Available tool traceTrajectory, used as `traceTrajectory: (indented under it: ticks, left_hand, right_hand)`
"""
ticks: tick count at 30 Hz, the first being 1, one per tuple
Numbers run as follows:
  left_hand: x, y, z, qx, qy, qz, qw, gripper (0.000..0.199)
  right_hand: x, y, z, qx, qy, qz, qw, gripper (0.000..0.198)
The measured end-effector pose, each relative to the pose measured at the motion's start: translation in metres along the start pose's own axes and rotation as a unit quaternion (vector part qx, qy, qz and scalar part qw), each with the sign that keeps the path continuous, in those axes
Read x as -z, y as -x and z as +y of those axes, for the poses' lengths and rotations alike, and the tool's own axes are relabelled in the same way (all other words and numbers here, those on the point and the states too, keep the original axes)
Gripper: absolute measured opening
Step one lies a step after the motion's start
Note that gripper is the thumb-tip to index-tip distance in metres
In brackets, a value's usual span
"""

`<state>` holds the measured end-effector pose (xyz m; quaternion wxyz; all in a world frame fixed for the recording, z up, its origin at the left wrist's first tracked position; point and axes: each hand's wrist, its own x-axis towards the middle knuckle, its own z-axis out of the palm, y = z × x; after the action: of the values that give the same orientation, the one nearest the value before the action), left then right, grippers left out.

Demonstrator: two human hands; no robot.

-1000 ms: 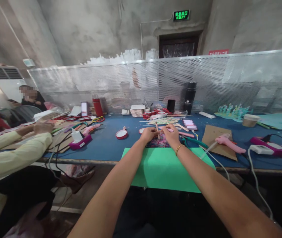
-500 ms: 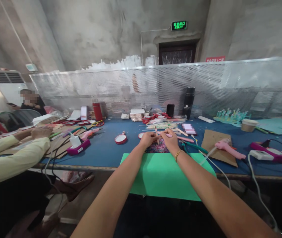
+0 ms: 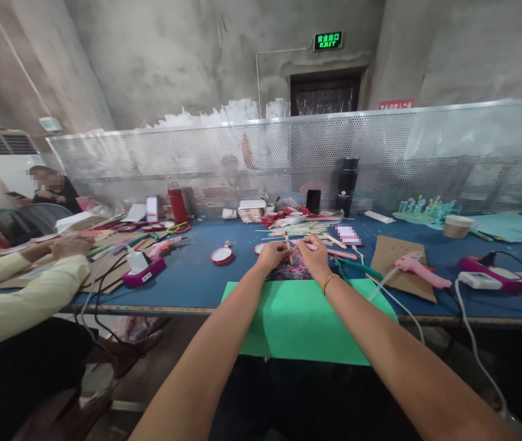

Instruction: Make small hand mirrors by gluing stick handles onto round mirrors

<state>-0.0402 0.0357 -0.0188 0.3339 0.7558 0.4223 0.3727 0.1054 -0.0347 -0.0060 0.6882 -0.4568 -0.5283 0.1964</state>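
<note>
Your left hand [image 3: 272, 256] pinches a stick [image 3: 287, 236] upright over the patterned mat [image 3: 294, 270]; your right hand [image 3: 314, 256], just beside it, is closed on something pink [image 3: 311, 247]; nearer you, a green sheet [image 3: 306, 318]; beyond, loose sticks [image 3: 298, 228]; rightward, a glue gun [image 3: 423, 272]

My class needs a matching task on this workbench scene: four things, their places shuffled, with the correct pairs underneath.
1. wooden stick
2. pink glue gun
3. green sheet
4. black flask

A. across the table's front edge
B. in the left hand
C. standing before the perforated screen
D. lying partly over brown cardboard

Pairs: 1-B, 2-D, 3-A, 4-C
</note>
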Motion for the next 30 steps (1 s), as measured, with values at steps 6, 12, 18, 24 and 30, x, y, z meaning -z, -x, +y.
traceTrajectory:
  ticks: [6,12,18,24,30]
  left_hand:
    - [0.0,-0.003,-0.008,-0.009,-0.008,-0.006,1.0,0.041]
    - [0.0,-0.002,-0.004,-0.006,-0.018,0.0,1.0,0.044]
    - [0.002,0.004,0.009,0.007,0.001,-0.004,1.0,0.043]
    - [0.002,0.005,0.01,0.006,-0.002,-0.004,1.0,0.044]
    - [0.001,0.002,0.007,0.005,0.001,-0.006,1.0,0.048]
  right_hand:
    - [0.0,0.001,-0.001,0.002,-0.015,-0.018,1.0,0.019]
    - [-0.003,0.002,-0.004,0.017,-0.014,-0.023,0.999,0.019]
    - [-0.001,-0.001,0.0,0.01,0.01,-0.001,1.0,0.021]
    - [-0.001,-0.002,0.004,0.005,-0.009,0.005,1.0,0.019]
    - [-0.004,0.0,0.002,0.015,-0.017,-0.018,1.0,0.02]
